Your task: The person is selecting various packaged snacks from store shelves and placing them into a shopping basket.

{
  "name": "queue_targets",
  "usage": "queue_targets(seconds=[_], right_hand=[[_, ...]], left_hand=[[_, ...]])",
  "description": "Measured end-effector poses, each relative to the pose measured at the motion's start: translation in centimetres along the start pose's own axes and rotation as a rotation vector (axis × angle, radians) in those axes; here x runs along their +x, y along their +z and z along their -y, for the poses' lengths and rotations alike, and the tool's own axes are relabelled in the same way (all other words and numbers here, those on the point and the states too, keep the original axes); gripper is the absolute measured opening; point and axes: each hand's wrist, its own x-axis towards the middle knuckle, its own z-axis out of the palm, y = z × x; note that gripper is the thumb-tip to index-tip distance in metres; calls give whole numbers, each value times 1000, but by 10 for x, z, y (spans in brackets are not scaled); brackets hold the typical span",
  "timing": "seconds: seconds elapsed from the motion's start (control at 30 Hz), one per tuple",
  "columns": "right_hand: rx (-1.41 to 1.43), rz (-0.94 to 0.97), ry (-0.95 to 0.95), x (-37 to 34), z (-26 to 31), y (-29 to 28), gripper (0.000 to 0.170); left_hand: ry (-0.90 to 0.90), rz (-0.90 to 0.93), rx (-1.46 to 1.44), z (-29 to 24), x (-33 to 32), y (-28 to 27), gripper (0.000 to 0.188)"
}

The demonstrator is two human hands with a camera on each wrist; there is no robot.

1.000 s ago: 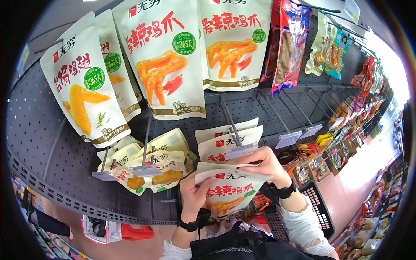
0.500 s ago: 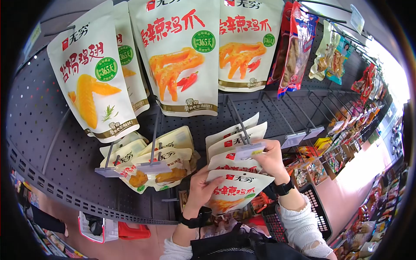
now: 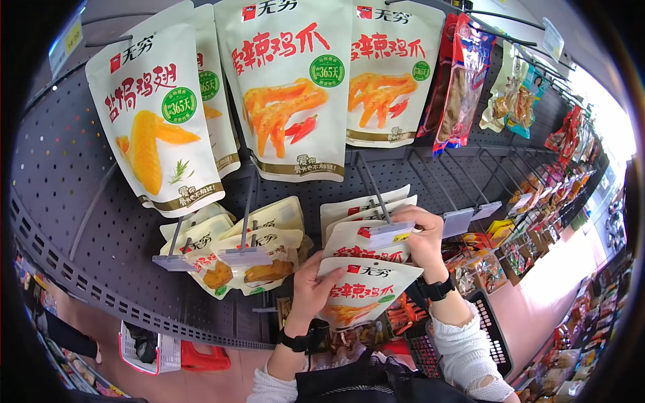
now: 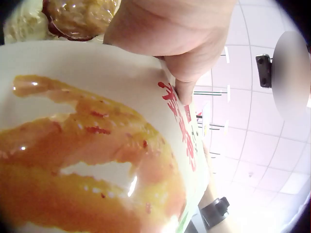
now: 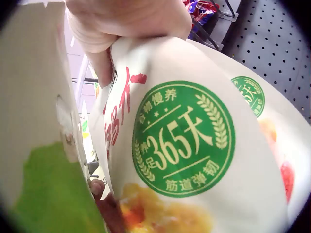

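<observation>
A white packet with red lettering [image 3: 366,292] is gripped at its left edge by the left hand [image 3: 309,289], thumb across its front. That thumb also lies over the packet's edge in the left wrist view, where the left hand [image 4: 180,34] is at the top. Just behind it, beside a clear price holder [image 3: 393,235], the right hand [image 3: 424,242] pinches the top of a second such packet [image 3: 349,247]. In the right wrist view the right hand [image 5: 131,22] holds this packet with a green round badge [image 5: 183,138]; another packet [image 5: 214,56] stands behind it.
Large packets [image 3: 289,101] hang above on the dark perforated rack [image 3: 60,201]. Smaller packets [image 3: 269,258] hang to the left. Metal hooks with tags [image 3: 458,221] jut out at the right. Below are a black basket [image 3: 494,336] and a white basket [image 3: 141,352].
The right hand has left the front packet's upper edge and moved up to the packet behind, by the price holder. The left hand still grips the front packet, now a little farther from the hook.
</observation>
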Motion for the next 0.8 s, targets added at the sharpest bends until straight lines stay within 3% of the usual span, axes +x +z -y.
queue_targets(seconds=[0.13, 0.2, 0.4, 0.63, 0.8], right_hand=[[103, 49, 86, 7, 0, 0, 13], [214, 87, 247, 8, 0, 0, 9], [289, 110, 305, 10, 2, -1, 8], [218, 109, 258, 9, -2, -3, 11], [244, 120, 204, 7, -5, -4, 11]], left_hand=[[0, -40, 5, 0, 0, 1, 16], [3, -46, 33, 1, 0, 0, 16], [-11, -82, 31, 2, -2, 2, 14], [19, -125, 114, -2, -7, 1, 14], [195, -97, 135, -1, -8, -1, 13]])
